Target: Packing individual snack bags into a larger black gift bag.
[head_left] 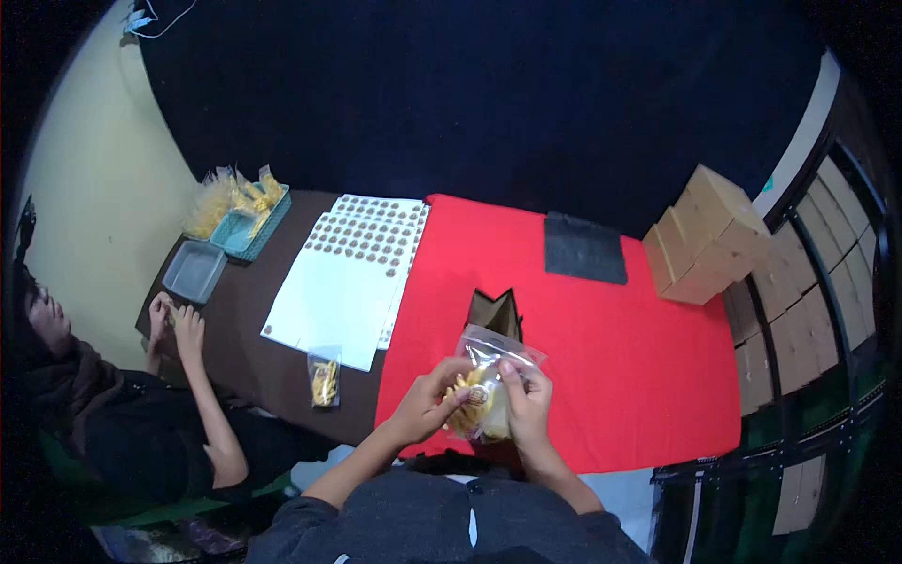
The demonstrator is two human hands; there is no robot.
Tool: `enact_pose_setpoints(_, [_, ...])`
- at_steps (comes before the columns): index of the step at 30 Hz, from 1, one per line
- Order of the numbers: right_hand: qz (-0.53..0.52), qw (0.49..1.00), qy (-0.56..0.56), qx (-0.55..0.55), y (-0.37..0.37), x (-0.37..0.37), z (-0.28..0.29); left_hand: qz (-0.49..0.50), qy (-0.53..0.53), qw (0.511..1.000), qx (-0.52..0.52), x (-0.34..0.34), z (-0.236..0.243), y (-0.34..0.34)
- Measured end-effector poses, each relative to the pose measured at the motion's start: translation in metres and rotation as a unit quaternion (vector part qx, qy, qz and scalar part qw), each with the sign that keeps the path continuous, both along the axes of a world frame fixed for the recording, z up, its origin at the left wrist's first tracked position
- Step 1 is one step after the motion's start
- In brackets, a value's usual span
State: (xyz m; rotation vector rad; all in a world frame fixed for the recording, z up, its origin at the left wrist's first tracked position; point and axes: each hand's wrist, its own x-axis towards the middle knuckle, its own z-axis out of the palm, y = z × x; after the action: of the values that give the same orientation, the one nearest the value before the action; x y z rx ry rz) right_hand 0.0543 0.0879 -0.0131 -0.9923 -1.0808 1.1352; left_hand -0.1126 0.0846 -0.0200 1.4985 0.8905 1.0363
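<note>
dark backdrop [489, 122]: rises behind the table; a red cloth [629, 376] covers my side, perhaps so pale film shows up against it.
clear bag [490, 414]: from my remote seat i find it over the red cloth's near edge, yellow pieces inside, round sticker [478, 396] on its front.
left hand [426, 404]: curled on the bag's left side, thumb by the sticker, seemingly to steady it.
right hand [530, 406]: pinching the right side, likely keeping the film taut.
sticker sheets [348, 273]: spread to my left, presumably for easy reach; a second filled bag [325, 383] overlaps their near edge.
</note>
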Motion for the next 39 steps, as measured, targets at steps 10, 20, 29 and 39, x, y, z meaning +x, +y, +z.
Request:
enact_pose_setpoints(10, [-0.046, 0.959, -0.198, 0.199, 0.011, 0.005, 0.001, 0.071, -0.027, 0.976, 0.202, 0.004, 0.004, 0.015])
enact_pose_setpoints(20, [0.065, 0.95, -0.218, 0.216, 0.013, -0.004, 0.005, 0.137, -0.103, 0.977, 0.126, 0.012, 0.002, -0.002])
enact_pose_setpoints(29, [0.076, 0.962, -0.167, 0.203, 0.013, 0.016, 0.014, 0.206, -0.112, 0.958, 0.167, 0.021, 0.015, -0.008])
enact_pose_setpoints(39, [0.091, 0.944, -0.204, 0.244, -0.009, 0.003, 0.018, 0.138, -0.06, 0.967, 0.203, 0.025, 0.023, -0.023])
